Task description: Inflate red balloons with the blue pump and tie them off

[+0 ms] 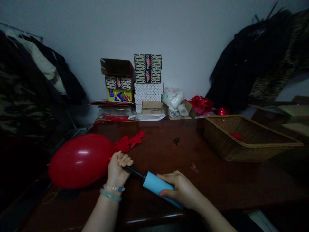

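A large red balloon (80, 161), blown up and lying on its side, sits at the left with its narrow end at my left hand (120, 164). The fingers of that hand are closed around the balloon's neck and the black end of a hand pump; the join itself is hidden in the fist. From there a thin black shaft runs to the light-blue barrel of the balloon pump (154, 183). My right hand (180, 188) grips this barrel, thumb and fingers on either side. Just beyond my left fist lie flat red balloons or cut-outs (127, 143) on the table.
On the dark wooden table (159, 154) lie a small dark tangle (176, 140) and a few coloured bits (193, 167). A wicker basket (251, 153) with something red inside stands right. Stacked boxes (148, 93) and plastic bags (173, 96) line the wall. Clothes hang at both sides.
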Available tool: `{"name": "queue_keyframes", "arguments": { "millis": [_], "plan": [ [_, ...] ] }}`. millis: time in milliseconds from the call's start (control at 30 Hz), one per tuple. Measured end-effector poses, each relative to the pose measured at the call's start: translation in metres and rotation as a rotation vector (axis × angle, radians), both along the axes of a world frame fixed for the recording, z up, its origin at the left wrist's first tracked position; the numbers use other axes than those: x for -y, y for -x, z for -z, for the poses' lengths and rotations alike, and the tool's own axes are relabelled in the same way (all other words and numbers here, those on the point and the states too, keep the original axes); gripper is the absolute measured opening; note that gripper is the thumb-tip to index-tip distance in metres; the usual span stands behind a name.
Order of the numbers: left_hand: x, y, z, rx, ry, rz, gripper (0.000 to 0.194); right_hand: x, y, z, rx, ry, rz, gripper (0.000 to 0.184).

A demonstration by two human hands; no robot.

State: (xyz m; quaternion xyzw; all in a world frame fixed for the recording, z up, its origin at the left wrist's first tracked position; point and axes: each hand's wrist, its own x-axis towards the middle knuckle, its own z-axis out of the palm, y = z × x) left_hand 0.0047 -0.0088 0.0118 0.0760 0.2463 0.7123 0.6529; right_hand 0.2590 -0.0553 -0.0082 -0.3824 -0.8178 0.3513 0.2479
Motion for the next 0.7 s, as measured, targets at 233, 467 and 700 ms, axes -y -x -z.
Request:
{"name": "queue_keyframes", "arguments": {
  "millis": [233, 467, 700],
  "plan": [
    [0.0, 0.035, -0.009, -0.023, -0.015, -0.1, 0.041, -0.005, -0.016, -0.007, 0.049, 0.035, -0.021, 0.06],
    [0.001, 0.032, -0.009, -0.021, -0.014, -0.092, 0.04, -0.002, -0.016, -0.003, 0.034, -0.038, -0.003, 0.055],
    [0.003, 0.01, -0.008, 0.002, 0.006, -0.026, 0.04, -0.001, -0.011, 0.004, 0.041, -0.074, 0.029, 0.056]
  ]
}}
